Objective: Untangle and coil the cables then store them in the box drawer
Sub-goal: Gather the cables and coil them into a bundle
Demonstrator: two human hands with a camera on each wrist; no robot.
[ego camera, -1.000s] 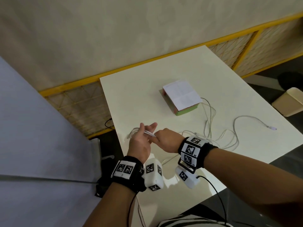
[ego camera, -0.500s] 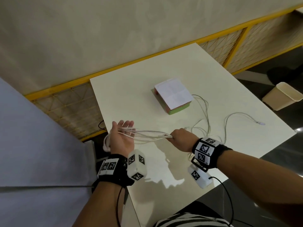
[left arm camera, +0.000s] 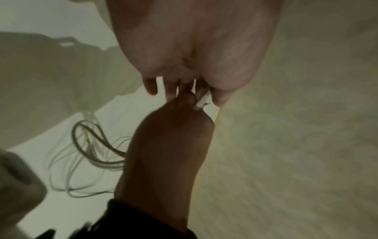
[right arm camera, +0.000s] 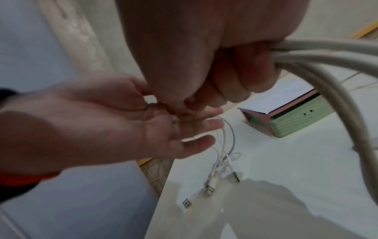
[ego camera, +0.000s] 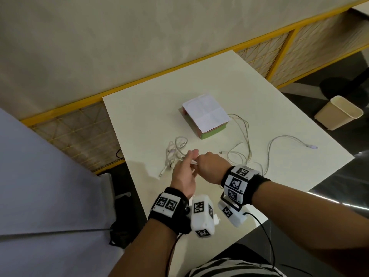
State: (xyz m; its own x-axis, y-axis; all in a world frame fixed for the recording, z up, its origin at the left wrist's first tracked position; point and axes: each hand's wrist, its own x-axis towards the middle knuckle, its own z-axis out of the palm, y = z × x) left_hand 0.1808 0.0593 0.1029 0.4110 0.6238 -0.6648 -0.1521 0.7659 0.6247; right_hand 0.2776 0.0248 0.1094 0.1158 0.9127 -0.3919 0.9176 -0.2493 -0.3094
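Several white cables (ego camera: 175, 150) lie bunched on the white table (ego camera: 139, 116) just beyond my hands. My left hand (ego camera: 188, 159) pinches strands of them between thumb and fingers (left arm camera: 201, 97), palm up (right arm camera: 122, 121). From it the strands hang down to USB plugs (right arm camera: 209, 190) on the table. My right hand (ego camera: 201, 162) meets the left hand's fingers; its fist grips strands (right arm camera: 327, 53) that trail right to loose loops (ego camera: 247, 148). The box drawer (ego camera: 205, 114), with its white top and green front (right arm camera: 296, 122), stands behind, its drawer pushed in.
One loose cable end with a small plug (ego camera: 311, 146) lies far right on the table. A beige bin (ego camera: 337, 112) stands on the floor at right. A yellow mesh fence (ego camera: 69, 132) runs behind. A pale panel (ego camera: 40, 196) lies left of the table edge.
Half a second ago my hands were apart with cables stretched between them. Now the right hand is back against the left, and the slack bundle rests on the table.
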